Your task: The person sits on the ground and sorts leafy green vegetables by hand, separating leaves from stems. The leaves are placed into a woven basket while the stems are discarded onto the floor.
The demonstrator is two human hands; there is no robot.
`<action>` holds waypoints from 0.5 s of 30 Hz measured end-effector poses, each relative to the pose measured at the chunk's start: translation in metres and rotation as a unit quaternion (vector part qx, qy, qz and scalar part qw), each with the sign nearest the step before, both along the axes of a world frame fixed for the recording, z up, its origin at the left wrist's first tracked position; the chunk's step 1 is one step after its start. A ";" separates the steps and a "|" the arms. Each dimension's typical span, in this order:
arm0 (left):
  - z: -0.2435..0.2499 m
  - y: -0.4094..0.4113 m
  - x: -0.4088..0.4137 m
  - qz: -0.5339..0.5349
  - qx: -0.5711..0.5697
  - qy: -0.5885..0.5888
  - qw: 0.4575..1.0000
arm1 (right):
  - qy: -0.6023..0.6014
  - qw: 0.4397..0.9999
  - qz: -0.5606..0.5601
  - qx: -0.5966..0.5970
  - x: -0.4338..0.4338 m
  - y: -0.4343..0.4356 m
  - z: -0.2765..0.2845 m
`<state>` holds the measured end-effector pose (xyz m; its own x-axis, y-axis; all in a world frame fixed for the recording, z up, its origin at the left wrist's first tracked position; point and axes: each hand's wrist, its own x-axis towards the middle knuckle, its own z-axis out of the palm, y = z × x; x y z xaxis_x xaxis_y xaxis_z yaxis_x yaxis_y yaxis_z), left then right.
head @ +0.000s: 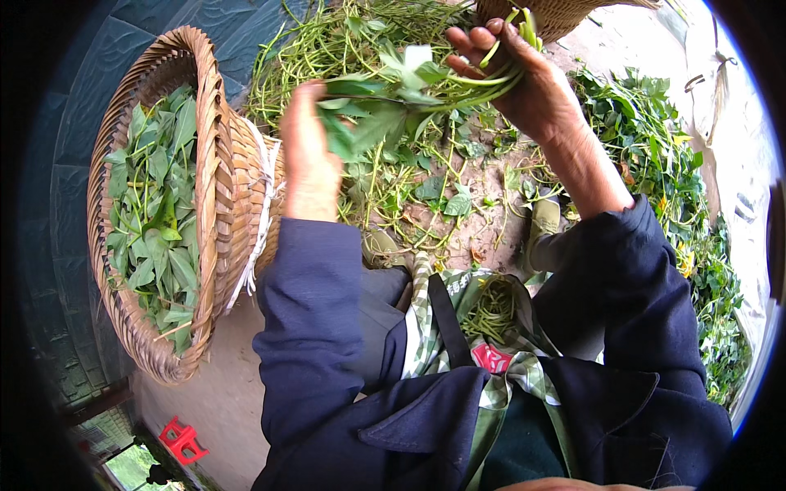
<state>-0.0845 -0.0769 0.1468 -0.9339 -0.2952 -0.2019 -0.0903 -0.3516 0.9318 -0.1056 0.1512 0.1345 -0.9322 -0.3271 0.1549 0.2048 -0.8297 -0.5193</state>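
My right hand (531, 86) holds a bundle of green leafy stems (424, 98), the cut stem ends standing up between thumb and fingers. At the leafy end is my left hand (313, 153), slightly blurred, its thumb and fingers around the leaves; the fingers are partly hidden behind them. To the left stands a woven wicker basket (212, 184) filled with picked green leaves (161, 215), with white cord tied around its side. In my lap, a green checked apron (430, 325) forms a pouch that holds thin green stems (489, 310).
Stripped vine stems (295, 67) lie heaped on the ground ahead, with leaves scattered around my shoes (545, 224). A long pile of leafy vines (651, 141) runs along the right side. Another wicker basket (552, 15) stands at the top. A red plastic stool (183, 440) is at lower left.
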 end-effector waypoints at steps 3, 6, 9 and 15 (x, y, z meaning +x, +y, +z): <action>0.004 -0.037 -0.009 0.068 0.010 0.058 0.996 | -0.009 1.000 -0.020 -0.017 -0.009 0.013 -0.005; 0.007 -0.043 -0.008 0.085 -0.001 0.134 0.987 | -0.029 0.999 -0.034 -0.008 -0.013 0.022 -0.009; 0.001 -0.051 -0.012 0.112 -0.065 0.165 0.978 | -0.011 1.000 -0.021 0.007 -0.014 0.019 -0.011; 0.004 -0.030 -0.001 -0.018 -0.180 0.249 0.951 | -0.009 1.000 0.001 0.004 -0.018 0.026 -0.016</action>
<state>-0.0859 -0.1069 0.1506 -0.8981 -0.2271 0.3765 0.3879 -0.0058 0.9217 -0.1236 0.1774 0.1185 -0.9344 -0.3294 0.1354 0.2150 -0.8249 -0.5228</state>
